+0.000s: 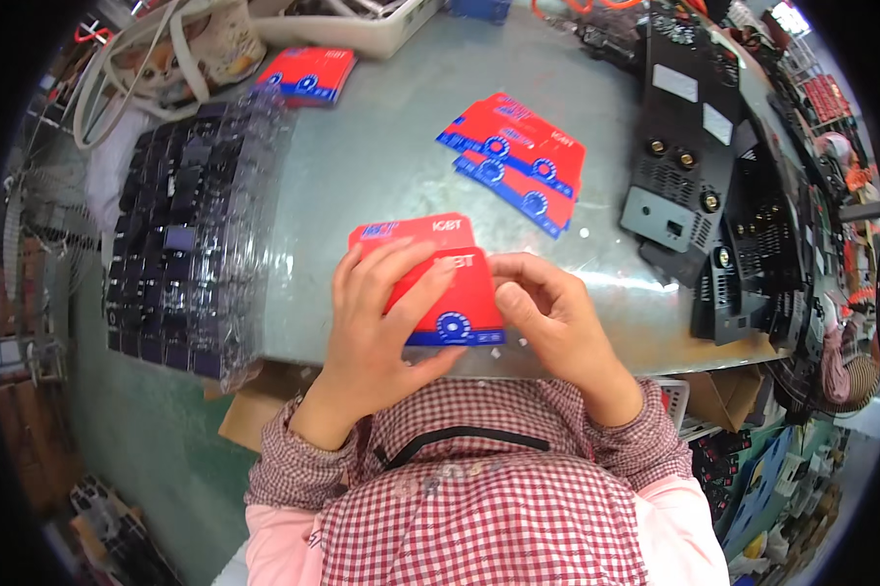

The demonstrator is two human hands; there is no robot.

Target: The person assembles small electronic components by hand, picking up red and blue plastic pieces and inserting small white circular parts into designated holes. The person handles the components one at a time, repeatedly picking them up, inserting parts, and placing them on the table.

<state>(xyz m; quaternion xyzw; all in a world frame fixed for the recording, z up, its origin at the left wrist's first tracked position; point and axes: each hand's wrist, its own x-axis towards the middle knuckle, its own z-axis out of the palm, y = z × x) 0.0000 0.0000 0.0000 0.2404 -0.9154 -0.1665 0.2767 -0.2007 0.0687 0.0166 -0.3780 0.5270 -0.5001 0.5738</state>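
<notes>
Overlapping red-and-blue panels (467,311) over front edge of counter (391,146). Left hand (367,327) closed on red-and-blue panels, fingers across face, thumb near lower edge. Right hand (565,322) half-curled at their right edge; cannot tell whether gripping. Beyond held panels, rightward: loose panels (530,164), overlapping. Beyond, leftward: panel stack (311,70). Left of held panels: plastic-wrapped black parts (171,239). Right: black housings (682,146).

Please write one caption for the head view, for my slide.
At a metal table, the left hand holds red-and-blue panels, right hand at their edge.
</notes>
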